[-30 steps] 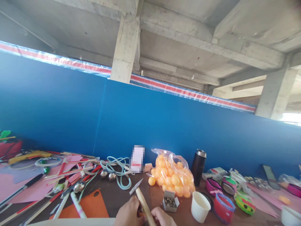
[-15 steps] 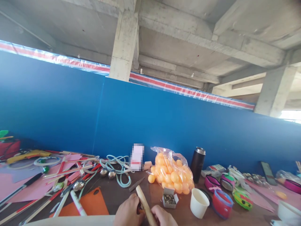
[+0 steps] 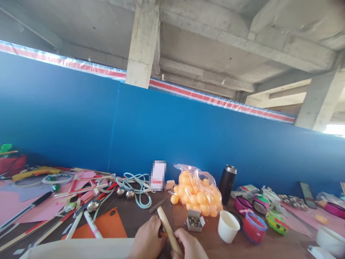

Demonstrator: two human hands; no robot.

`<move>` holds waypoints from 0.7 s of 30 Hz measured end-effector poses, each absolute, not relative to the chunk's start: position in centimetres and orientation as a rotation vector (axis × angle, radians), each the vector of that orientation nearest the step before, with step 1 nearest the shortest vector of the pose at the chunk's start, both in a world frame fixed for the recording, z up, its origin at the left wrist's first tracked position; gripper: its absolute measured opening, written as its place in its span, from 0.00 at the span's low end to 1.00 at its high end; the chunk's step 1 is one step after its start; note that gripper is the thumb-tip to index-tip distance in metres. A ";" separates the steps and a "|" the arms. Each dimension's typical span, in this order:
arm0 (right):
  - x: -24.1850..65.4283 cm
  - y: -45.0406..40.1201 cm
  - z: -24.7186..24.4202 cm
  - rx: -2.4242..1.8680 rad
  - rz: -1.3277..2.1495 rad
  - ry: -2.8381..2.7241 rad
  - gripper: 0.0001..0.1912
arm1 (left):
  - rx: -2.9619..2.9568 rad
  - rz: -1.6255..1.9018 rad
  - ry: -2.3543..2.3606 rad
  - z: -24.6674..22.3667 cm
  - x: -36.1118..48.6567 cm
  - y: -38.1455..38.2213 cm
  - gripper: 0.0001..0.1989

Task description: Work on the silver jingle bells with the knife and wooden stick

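Note:
My right hand (image 3: 191,245) is closed round the wooden handle of a hammer (image 3: 168,228), low in the middle of the head view. The hammer's dark metal head points away from me, above and just beyond my left hand (image 3: 149,235). That hand is closed, its fingers curled around something small with an orange edge, mostly hidden behind the fingers and the handle. Just right of the hammer stands a small open box (image 3: 194,222) full of small metal tacks or nails. A pale, long board-like piece (image 3: 81,249) lies left of my left hand.
A clear bag of orange balls (image 3: 199,196), a black flask (image 3: 228,183) and a white paper cup (image 3: 228,227) stand beyond. Colourful pouches (image 3: 254,227) lie to the right. Sticks, pale cords (image 3: 137,187) and an orange sheet (image 3: 107,226) clutter the left. A blue partition (image 3: 172,133) closes the back.
The view has tipped slightly, so the table's things sit a little higher. Both hands keep their grips, and the hammer stays in almost the same place.

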State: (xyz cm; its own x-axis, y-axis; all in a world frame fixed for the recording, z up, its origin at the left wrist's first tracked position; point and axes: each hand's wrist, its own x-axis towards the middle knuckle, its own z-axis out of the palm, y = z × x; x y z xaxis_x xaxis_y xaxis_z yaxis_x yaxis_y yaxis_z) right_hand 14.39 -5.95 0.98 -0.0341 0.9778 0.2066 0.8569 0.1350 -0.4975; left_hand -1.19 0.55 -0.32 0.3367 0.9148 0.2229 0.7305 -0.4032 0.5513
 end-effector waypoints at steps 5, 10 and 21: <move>14.2 -6.5 1.6 -1.724 0.319 -1.956 0.10 | 2.249 0.698 1.471 0.3 -1.4 0.2 0.08; 14.1 -6.5 1.8 -1.759 0.345 -1.971 0.09 | 2.253 0.690 1.465 0.3 -1.4 0.1 0.08; 14.4 -6.2 1.2 -1.763 0.353 -1.971 0.09 | 2.254 0.615 1.512 0.9 -1.3 -0.2 0.08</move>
State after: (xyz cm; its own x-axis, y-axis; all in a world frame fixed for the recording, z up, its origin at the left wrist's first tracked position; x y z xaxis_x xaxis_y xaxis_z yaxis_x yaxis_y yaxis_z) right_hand 14.44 -6.22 1.21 -0.0647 0.9831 0.1712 0.8624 0.1414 -0.4861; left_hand -1.33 -0.21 0.94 0.3342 0.9295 0.1560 0.7743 -0.3651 0.5169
